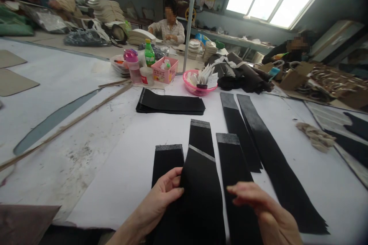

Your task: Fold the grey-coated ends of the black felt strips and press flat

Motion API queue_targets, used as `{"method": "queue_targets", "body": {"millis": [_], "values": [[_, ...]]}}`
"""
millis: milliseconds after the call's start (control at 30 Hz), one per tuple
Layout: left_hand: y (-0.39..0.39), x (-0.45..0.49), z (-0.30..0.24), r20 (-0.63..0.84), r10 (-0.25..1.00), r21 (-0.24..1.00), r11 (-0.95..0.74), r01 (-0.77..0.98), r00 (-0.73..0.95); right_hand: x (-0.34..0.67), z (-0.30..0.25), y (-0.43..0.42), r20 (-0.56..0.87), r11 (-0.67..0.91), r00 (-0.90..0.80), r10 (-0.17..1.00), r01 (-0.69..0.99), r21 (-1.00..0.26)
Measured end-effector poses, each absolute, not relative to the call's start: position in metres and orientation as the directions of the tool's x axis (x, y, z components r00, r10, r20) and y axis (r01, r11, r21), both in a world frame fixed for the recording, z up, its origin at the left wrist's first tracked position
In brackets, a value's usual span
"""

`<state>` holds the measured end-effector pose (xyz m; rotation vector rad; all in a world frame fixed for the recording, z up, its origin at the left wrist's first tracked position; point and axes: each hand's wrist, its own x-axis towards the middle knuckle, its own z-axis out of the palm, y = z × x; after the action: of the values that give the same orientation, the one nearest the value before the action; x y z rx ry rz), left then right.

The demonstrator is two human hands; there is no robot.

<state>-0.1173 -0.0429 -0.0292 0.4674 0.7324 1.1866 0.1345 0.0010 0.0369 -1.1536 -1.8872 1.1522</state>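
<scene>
My left hand (165, 193) pinches the left edge of a long black strip (202, 195) between thumb and fingers. This strip has a pale band across its far end and lies partly over another black strip (200, 128) with a grey-edged end. Left of it is a shorter-looking black strip (167, 157), partly under my left hand. My right hand (267, 210) hovers over the black strip (230, 157) on the right, its fingers stretched forward and holding nothing that I can see. The near ends of these strips run out of view.
Further right lie more black strips (276, 164), then a crumpled glove-like cloth (316, 136). A stack of black pieces (172, 103) sits ahead. Behind it stand a pink basket (198, 91), a pink box (165, 74) and a green bottle (149, 53). Other people work beyond.
</scene>
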Motion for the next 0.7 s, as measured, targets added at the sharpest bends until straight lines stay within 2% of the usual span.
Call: {"method": "queue_targets", "body": {"millis": [33, 67, 100, 167, 267, 367, 500, 633, 700], "values": [[-0.048, -0.122, -0.032, -0.275, 0.948, 0.666, 0.308, -0.679, 0.160, 0.132, 0.024, 0.006, -0.003, 0.082, -0.212, 0.977, 0.388, -0.918], [-0.054, -0.126, -0.035, -0.289, 0.948, 0.660, 0.300, -0.689, 0.136, 0.127, 0.012, 0.011, -0.088, -0.045, -0.099, 0.991, 0.375, -0.926], [-0.059, -0.128, -0.037, -0.302, 0.946, 0.660, 0.296, -0.690, 0.117, 0.121, 0.002, 0.014, -0.183, -0.148, -0.077, 0.980, 0.331, -0.932], [-0.067, -0.130, -0.041, -0.333, 0.939, 0.672, 0.301, -0.676, 0.088, 0.103, -0.012, 0.018, -0.354, -0.313, -0.171, 0.919, 0.224, -0.923], [-0.077, -0.130, -0.044, -0.378, 0.925, 0.695, 0.314, -0.647, 0.043, 0.075, -0.018, 0.021, -0.464, -0.450, -0.313, 0.828, 0.122, -0.885], [-0.085, -0.133, -0.046, -0.396, 0.918, 0.735, 0.315, -0.601, -0.003, 0.052, -0.021, 0.030, -0.441, -0.433, -0.363, 0.821, 0.109, -0.895], [-0.091, -0.151, -0.044, -0.400, 0.916, 0.809, 0.339, -0.481, -0.026, 0.028, -0.034, 0.050, -0.372, -0.310, -0.424, 0.826, 0.211, -0.927], [-0.077, -0.176, -0.043, -0.491, 0.864, 0.821, 0.417, -0.391, -0.111, 0.008, -0.050, 0.066, -0.449, -0.318, -0.529, 0.720, 0.325, -0.891], [-0.064, -0.187, -0.049, -0.488, 0.852, 0.850, 0.415, -0.326, -0.189, 0.000, -0.056, 0.070, -0.487, -0.328, -0.562, 0.669, 0.364, -0.872]]}}
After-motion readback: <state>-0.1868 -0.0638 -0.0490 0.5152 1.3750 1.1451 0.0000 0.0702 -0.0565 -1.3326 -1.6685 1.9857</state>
